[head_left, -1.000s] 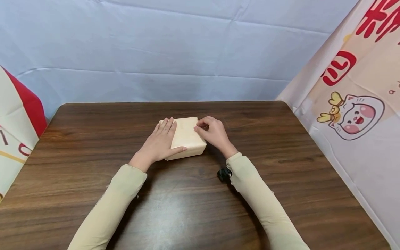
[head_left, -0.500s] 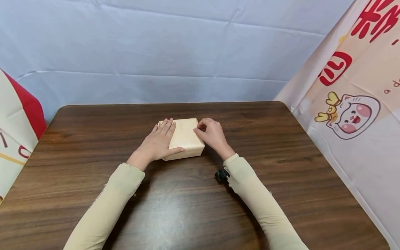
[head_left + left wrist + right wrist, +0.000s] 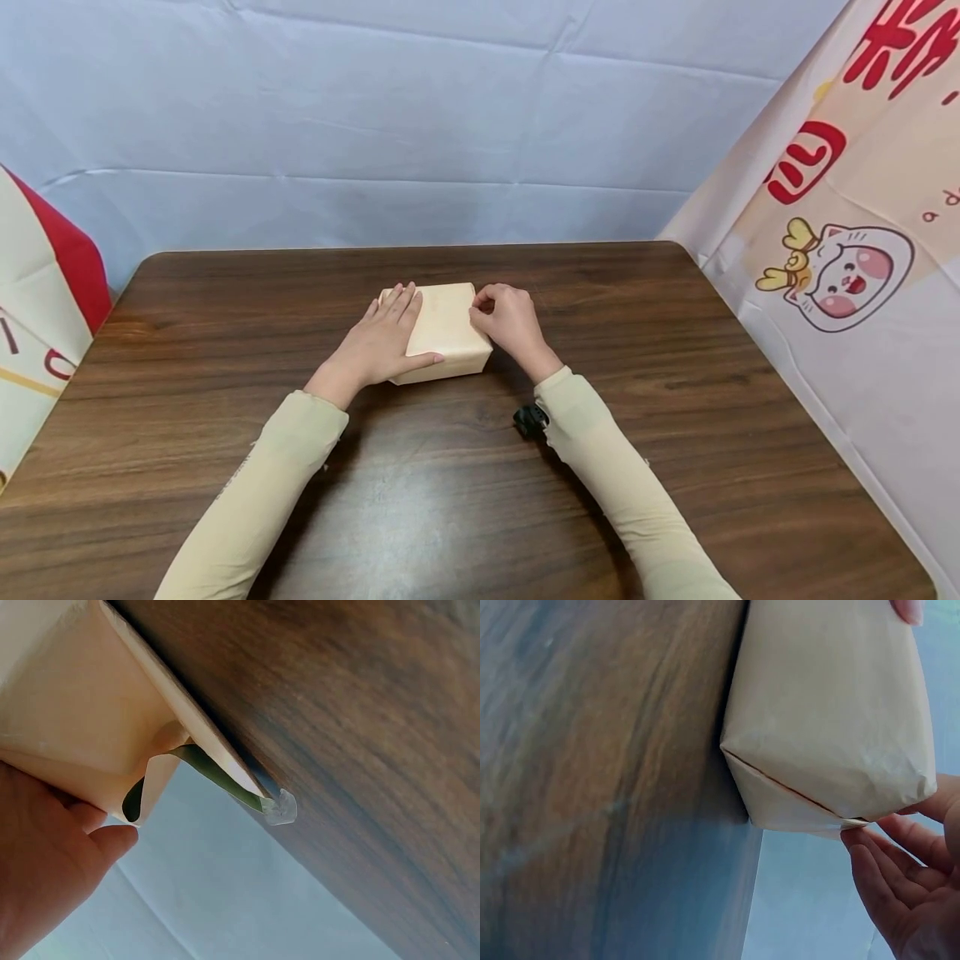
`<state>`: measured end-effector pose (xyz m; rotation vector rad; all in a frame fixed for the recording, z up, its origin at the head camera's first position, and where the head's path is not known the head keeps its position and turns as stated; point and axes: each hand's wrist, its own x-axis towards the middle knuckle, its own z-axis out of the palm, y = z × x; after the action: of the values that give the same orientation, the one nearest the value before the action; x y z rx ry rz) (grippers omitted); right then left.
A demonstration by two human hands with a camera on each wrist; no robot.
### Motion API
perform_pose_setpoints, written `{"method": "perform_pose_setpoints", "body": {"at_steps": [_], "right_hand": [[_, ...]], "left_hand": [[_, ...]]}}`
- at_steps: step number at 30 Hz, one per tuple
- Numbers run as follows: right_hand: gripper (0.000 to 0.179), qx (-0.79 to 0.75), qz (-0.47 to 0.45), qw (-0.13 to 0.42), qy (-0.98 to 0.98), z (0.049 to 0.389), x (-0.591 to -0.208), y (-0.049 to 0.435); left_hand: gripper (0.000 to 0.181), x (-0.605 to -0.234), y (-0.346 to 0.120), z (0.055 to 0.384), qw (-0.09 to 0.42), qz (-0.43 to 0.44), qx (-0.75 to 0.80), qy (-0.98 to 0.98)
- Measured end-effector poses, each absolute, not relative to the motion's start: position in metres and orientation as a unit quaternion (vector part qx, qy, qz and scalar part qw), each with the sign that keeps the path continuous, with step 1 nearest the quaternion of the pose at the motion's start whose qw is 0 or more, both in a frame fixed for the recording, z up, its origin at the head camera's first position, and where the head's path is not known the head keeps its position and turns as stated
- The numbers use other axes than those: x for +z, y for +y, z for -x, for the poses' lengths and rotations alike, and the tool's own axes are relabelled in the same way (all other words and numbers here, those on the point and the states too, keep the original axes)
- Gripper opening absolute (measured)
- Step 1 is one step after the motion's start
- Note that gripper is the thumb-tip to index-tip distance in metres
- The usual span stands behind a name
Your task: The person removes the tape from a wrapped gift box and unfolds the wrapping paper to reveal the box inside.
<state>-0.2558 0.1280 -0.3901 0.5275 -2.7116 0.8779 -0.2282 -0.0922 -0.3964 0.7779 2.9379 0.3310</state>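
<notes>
A small box wrapped in cream paper lies on the table. My left hand rests on its left part, fingers spread over the top and thumb along the near edge. At the box's right end, my right hand pinches the wrapping paper with bent fingers. The right wrist view shows a folded seam running to these fingertips; the exact grip is partly hidden. In the left wrist view, a loose paper flap with a dark green inner side stands out from the other end, with clear tape on its edge.
The dark wood-grain table reaches back to a pale cloth backdrop. A printed cloth hangs at the right, a red and white one at the left. A small black device sits by the right cuff.
The view has shifted slightly. My left hand stays on the box. My right thumb has moved a little to the right at the box's end, and the box stays put.
</notes>
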Motion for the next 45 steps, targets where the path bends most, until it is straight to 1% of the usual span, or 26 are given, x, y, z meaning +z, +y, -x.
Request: {"method": "perform_pose_setpoints", "body": {"at_steps": [5, 9, 18, 21, 25, 29, 35, 38, 41, 45], "right_hand": [[0.011, 0.326, -0.173, 0.109, -0.923, 0.255, -0.391, 0.130], [0.018, 0.330, -0.173, 0.105, -0.922, 0.253, -0.392, 0.128], [0.010, 0.321, -0.161, 0.138, -0.923, 0.250, -0.395, 0.123], [0.009, 0.314, -0.166, 0.160, -0.921, 0.248, -0.398, 0.120], [0.010, 0.274, -0.169, 0.191, -0.927, 0.244, -0.400, 0.114], [0.011, 0.210, -0.163, 0.203, -0.942, 0.243, -0.401, 0.110], [0.018, 0.101, -0.178, 0.192, -0.960, 0.243, -0.399, 0.107], [0.020, 0.073, -0.188, 0.178, -0.963, 0.245, -0.399, 0.106], [0.021, 0.090, -0.175, 0.144, -0.970, 0.247, -0.398, 0.106], [0.020, 0.177, -0.116, 0.094, -0.973, 0.249, -0.397, 0.108]], "left_hand": [[0.100, -0.397, -0.092, 0.228, 0.043, -0.255, 0.108, 0.960], [0.101, -0.397, -0.092, 0.228, 0.040, -0.256, 0.109, 0.960], [0.100, -0.397, -0.093, 0.230, 0.045, -0.256, 0.105, 0.960], [0.100, -0.398, -0.093, 0.230, 0.042, -0.256, 0.101, 0.960], [0.101, -0.398, -0.093, 0.230, 0.041, -0.255, 0.101, 0.961], [0.102, -0.398, -0.094, 0.229, 0.041, -0.253, 0.099, 0.962], [0.102, -0.399, -0.094, 0.231, 0.043, -0.253, 0.092, 0.962], [0.102, -0.399, -0.095, 0.232, 0.043, -0.254, 0.091, 0.962], [0.102, -0.399, -0.095, 0.233, 0.044, -0.253, 0.089, 0.962], [0.101, -0.400, -0.094, 0.234, 0.046, -0.251, 0.087, 0.963]]}}
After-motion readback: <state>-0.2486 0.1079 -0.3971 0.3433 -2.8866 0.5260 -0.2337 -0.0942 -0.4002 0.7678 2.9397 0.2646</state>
